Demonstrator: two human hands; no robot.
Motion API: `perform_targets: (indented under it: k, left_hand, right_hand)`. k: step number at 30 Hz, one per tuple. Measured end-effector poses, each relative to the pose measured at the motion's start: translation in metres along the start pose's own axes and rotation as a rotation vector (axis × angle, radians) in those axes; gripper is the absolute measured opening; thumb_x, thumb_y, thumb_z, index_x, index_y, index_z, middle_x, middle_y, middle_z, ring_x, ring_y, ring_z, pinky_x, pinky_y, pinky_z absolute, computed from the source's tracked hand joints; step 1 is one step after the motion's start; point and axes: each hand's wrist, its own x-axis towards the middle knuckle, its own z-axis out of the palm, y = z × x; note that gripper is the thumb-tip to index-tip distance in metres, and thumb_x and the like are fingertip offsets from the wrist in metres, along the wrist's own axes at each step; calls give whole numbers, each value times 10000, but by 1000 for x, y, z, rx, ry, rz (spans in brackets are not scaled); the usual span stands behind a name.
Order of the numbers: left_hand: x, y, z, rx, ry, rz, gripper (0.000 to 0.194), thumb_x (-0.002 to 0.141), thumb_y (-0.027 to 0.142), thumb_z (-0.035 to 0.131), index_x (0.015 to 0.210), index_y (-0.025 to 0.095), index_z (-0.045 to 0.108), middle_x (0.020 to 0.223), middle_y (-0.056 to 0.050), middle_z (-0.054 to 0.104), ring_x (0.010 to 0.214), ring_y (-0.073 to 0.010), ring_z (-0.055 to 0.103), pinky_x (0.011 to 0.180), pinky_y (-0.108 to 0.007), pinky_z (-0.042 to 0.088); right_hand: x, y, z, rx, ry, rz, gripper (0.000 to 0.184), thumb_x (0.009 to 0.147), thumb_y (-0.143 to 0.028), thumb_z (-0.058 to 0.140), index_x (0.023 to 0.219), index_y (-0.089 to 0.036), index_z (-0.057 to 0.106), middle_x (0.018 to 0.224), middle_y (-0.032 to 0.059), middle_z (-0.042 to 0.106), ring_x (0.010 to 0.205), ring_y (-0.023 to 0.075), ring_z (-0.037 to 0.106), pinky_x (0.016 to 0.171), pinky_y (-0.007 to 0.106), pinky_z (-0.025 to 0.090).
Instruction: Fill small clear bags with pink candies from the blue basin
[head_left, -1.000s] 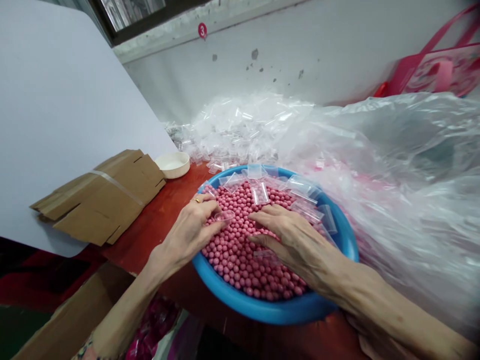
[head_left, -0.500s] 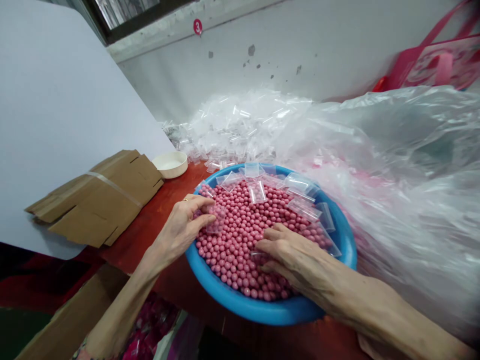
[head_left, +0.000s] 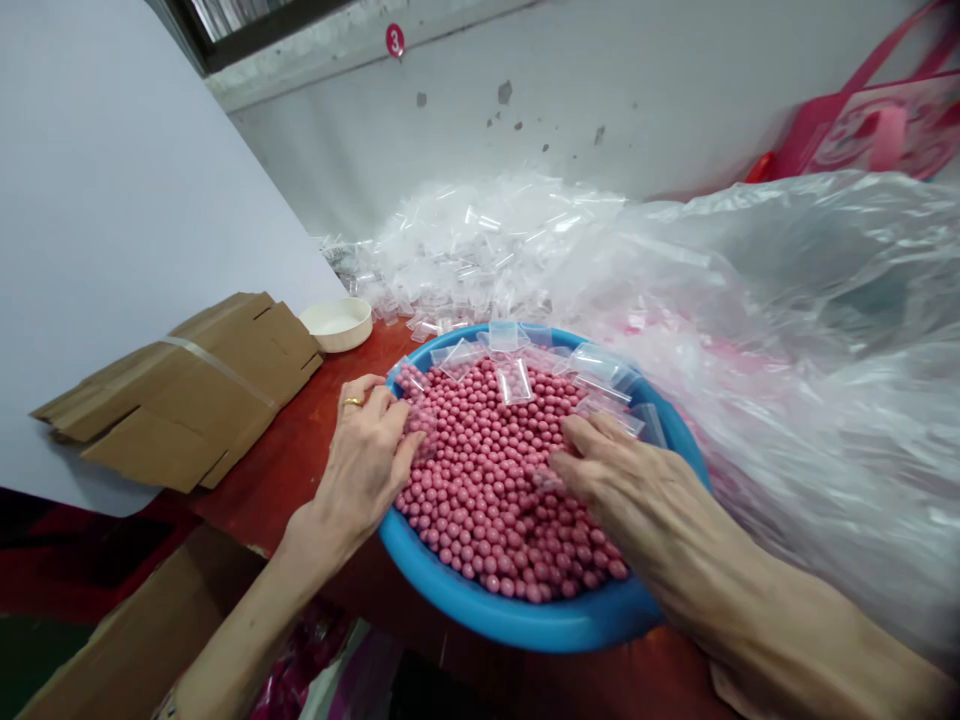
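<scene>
A blue basin (head_left: 480, 618) is filled with round pink beads (head_left: 480, 500). My left hand (head_left: 366, 440) is at the basin's left rim, its thumb and fingers closed on a small clear plastic sleeve (head_left: 423, 432) with pink showing through. On the right side my right hand (head_left: 637, 485) reaches over the beads, fingers bent in a pinch. A small clear sleeve (head_left: 549, 481) shows at its fingertips, partly hidden. More clear plastic sleeves (head_left: 514, 381) lie on the beads and along the far rim.
Behind the basin a heap of clear plastic sleeves (head_left: 480, 235) lies against the wall. Large clear plastic sheeting (head_left: 817, 380) fills the right. To the left are a round white dish (head_left: 339, 325) and a strapped bundle of flat cardboard (head_left: 195, 395) on the red table (head_left: 292, 445).
My right hand has moved up and to the right over the beads, with the clear sleeve at its fingertips. My left hand has shifted slightly left and turned its back more upward.
</scene>
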Motion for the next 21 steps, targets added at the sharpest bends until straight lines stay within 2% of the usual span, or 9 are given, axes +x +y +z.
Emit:
perform_targets:
  k: [3,5,7,9,10,12,15,18,21]
  left_hand:
    - [-5,7,5,150,76,-24,176,848,200,502,751,110,618,887,-148,571,1090,-344,409,969,-576,391]
    - [-6,10,9,228,97,-20,196,851,211,497,724,122,616,862,-139,562,1081,-351,424,960,-592,402]
    - [-7,12,11,273,95,-12,207,846,213,502,711,111,622,842,-141,556,1059,-358,444,953,-595,413]
    - [-7,12,12,287,82,-7,209,838,213,515,730,79,634,844,-157,556,1057,-372,448,954,-598,414]
    - [-7,12,12,284,82,-7,210,837,215,522,761,60,641,853,-167,557,1059,-377,446,953,-600,414]
    - [-8,13,10,243,114,-4,214,842,212,528,847,32,643,872,-176,564,1066,-376,440,945,-596,418]
    - [-11,18,3,83,225,43,179,844,156,539,932,35,637,868,-159,591,1048,-330,451,933,-535,444]
    - [-15,26,-5,-60,308,91,123,825,99,570,922,81,641,864,-122,625,1043,-279,470,940,-460,452]
    - [-19,33,-9,-151,305,91,86,816,96,592,884,131,630,877,-90,644,1047,-254,481,945,-444,452]
  right_hand:
    - [7,-8,13,-237,41,-46,289,793,-29,382,833,-151,640,1049,180,604,957,314,529,679,413,462]
    - [14,-11,22,-182,47,-96,306,794,-13,378,870,-135,648,1094,182,603,1012,310,520,723,408,455]
    - [24,-11,25,-24,-97,-36,272,823,-46,400,792,-147,650,931,127,640,855,239,561,668,342,434]
    - [35,-9,23,147,-240,89,246,824,-73,463,671,-158,635,768,53,617,705,170,546,626,296,387]
    - [40,-7,21,245,-266,149,235,808,-80,507,621,-159,625,720,25,600,669,147,535,616,282,366]
    - [46,-4,16,487,-245,254,156,769,-115,603,630,-165,653,685,-13,597,661,126,536,623,263,354]
    - [46,-1,12,838,-219,379,35,714,-217,698,712,-183,708,614,-42,595,618,117,533,593,244,367]
    - [42,1,9,1087,-231,459,81,696,-244,702,744,-180,715,681,-17,648,676,139,573,612,252,418]
    - [39,1,5,1266,-238,511,152,666,-298,734,734,-167,697,744,9,673,704,140,582,638,259,449]
